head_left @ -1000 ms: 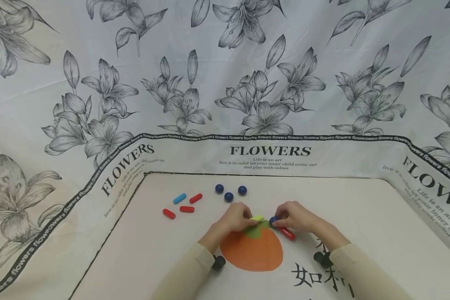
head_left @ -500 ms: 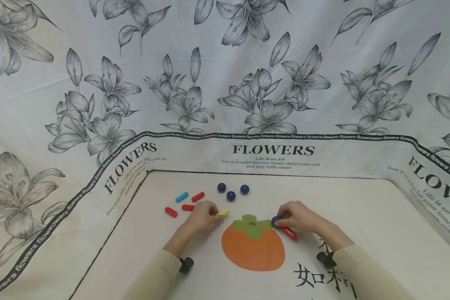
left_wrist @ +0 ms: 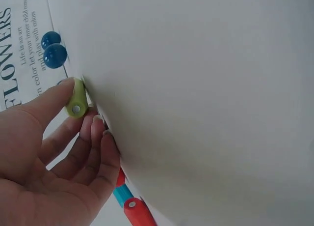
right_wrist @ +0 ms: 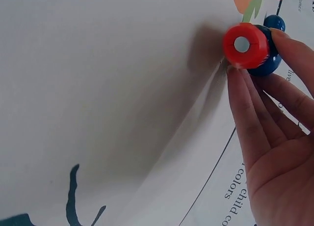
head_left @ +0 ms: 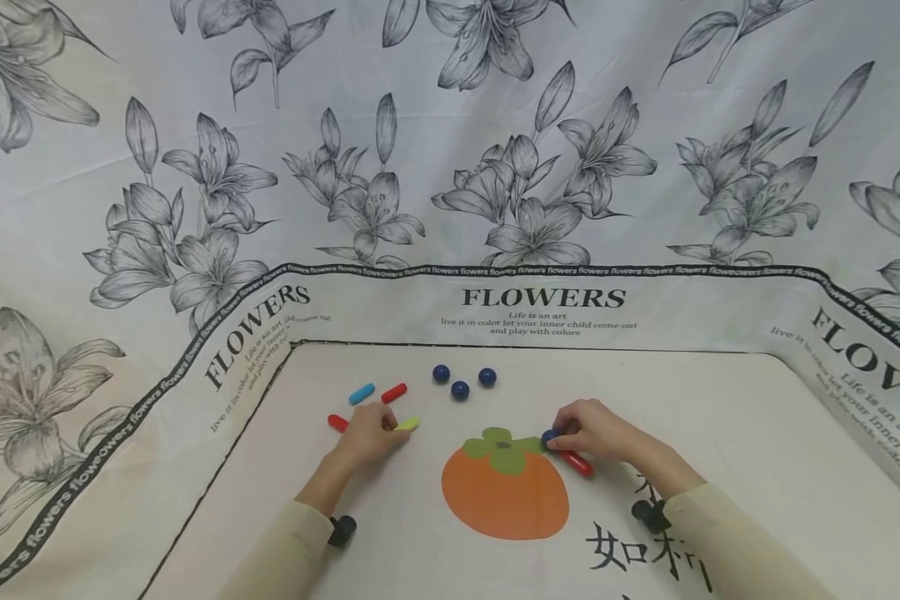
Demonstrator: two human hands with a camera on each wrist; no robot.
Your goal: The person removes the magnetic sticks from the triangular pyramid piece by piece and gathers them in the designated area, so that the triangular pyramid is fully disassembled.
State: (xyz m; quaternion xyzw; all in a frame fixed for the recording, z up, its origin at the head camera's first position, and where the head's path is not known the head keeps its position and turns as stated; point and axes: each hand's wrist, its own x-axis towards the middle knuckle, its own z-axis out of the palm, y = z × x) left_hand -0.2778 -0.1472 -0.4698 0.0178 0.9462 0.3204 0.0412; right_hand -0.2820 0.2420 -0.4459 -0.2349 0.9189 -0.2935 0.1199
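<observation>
Between thumb and fingers my left hand (head_left: 366, 437) pinches a yellow-green magnetic rod (head_left: 408, 424); the left wrist view shows the round metal disc in the end of this rod (left_wrist: 77, 100). My right hand (head_left: 598, 433) pinches a dark blue ball (head_left: 549, 438) beside the printed persimmon's stem. A red magnetic rod (head_left: 579, 464) sits against that ball, pointing toward the person. In the right wrist view the red rod's end (right_wrist: 245, 45) faces the camera and partly covers the ball. Near the left hand lie a red rod (head_left: 337, 422), a light blue rod (head_left: 362, 393) and another red rod (head_left: 394, 392).
Three dark blue balls (head_left: 460, 390) rest farther back, between the hands. An orange persimmon print (head_left: 506, 500) and black characters (head_left: 617, 550) mark the pale tabletop cloth (head_left: 720, 417). Flower-patterned fabric (head_left: 525, 167) rises behind and at the sides.
The left hand has moved left from the persimmon's top with the yellow-green rod, now covering one red rod lying there. The right hand stays put, holding the ball.
</observation>
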